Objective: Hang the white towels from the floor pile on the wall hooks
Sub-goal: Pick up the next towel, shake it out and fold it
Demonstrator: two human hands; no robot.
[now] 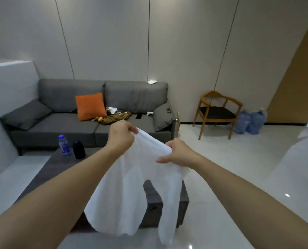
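Towel (131,186) hides table (59,164); both hands pinch it.

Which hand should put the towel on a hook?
Neither clearly. The left hand and right hand each grip the top edge of the white towel. No hook shows in this view. The left grip is higher, which may give it a slight edge for lifting.

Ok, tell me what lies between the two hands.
In the head view, the white towel's bunched top edge spans the stretch from left hand to right hand; both pinch it.
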